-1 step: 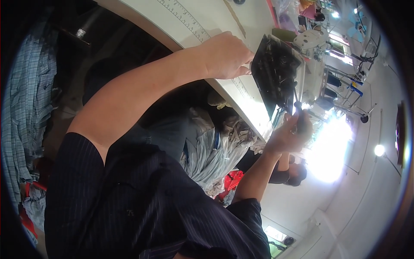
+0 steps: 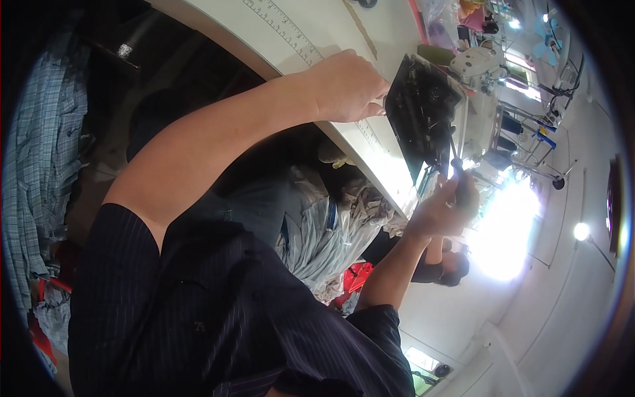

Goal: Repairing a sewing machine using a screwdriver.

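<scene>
My left hand is curled closed at the left edge of a black, open metal machine part on the white worktable with printed rulers; what its fingertips grip is hidden. My right hand is closed round the dark handle of a tool, whose thin shaft, apparently a screwdriver's, reaches up into the lower part of the black mechanism. A white sewing machine head is just beyond the mechanism.
Below the table lie heaped pale fabrics and a red item. Plaid cloth hangs at left. A person in dark clothing works behind my right arm. Thread stands and more equipment fill the upper right, near a bright window.
</scene>
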Tool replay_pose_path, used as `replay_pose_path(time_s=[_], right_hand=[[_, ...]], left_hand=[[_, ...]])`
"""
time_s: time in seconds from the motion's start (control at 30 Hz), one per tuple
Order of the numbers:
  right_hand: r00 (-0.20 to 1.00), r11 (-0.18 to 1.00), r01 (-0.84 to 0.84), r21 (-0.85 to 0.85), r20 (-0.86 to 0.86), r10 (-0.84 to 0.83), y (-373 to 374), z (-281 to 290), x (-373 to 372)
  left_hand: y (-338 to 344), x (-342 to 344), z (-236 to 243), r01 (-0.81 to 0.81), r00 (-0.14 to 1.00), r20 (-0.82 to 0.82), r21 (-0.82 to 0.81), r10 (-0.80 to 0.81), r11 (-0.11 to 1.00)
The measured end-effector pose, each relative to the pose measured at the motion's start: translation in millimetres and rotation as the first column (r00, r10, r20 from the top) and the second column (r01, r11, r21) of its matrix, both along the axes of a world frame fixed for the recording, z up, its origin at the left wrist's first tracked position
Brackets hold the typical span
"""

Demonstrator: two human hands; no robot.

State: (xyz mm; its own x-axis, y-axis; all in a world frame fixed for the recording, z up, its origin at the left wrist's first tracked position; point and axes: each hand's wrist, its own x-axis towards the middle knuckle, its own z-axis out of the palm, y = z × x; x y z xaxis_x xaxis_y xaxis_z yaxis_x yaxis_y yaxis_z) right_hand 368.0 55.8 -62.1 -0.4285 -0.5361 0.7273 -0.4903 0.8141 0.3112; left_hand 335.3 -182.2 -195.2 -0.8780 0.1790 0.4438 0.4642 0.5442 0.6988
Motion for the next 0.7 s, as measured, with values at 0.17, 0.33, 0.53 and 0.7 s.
replay_pose_path(time_s=[0.17, 0.33, 0.53, 0.7], right_hand=[[0.999, 0.999, -0.050, -0.019, -0.012, 0.050, 1, -3, -4], [0.990, 0.993, -0.011, 0.115, 0.141, -0.006, -6, -7, -1], [0.997, 0.988, -0.033, 0.149, 0.071, 0.023, 2, -14, 5], [0.995, 0.998, -0.063, 0.021, 0.082, 0.061, 3, -19, 9]], left_hand=[[2, 0, -2, -0.004, 1.000, -0.006, 0.018, 0.004, 1.000], [-1, 2, -2, -0.003, 1.000, 0.014, 0.041, 0.002, 0.999], [1, 0, 0, -0.013, 1.000, -0.009, 0.035, 0.013, 0.999], [-1, 0, -1, -0.010, 1.000, -0.009, 0.046, 0.011, 0.999]])
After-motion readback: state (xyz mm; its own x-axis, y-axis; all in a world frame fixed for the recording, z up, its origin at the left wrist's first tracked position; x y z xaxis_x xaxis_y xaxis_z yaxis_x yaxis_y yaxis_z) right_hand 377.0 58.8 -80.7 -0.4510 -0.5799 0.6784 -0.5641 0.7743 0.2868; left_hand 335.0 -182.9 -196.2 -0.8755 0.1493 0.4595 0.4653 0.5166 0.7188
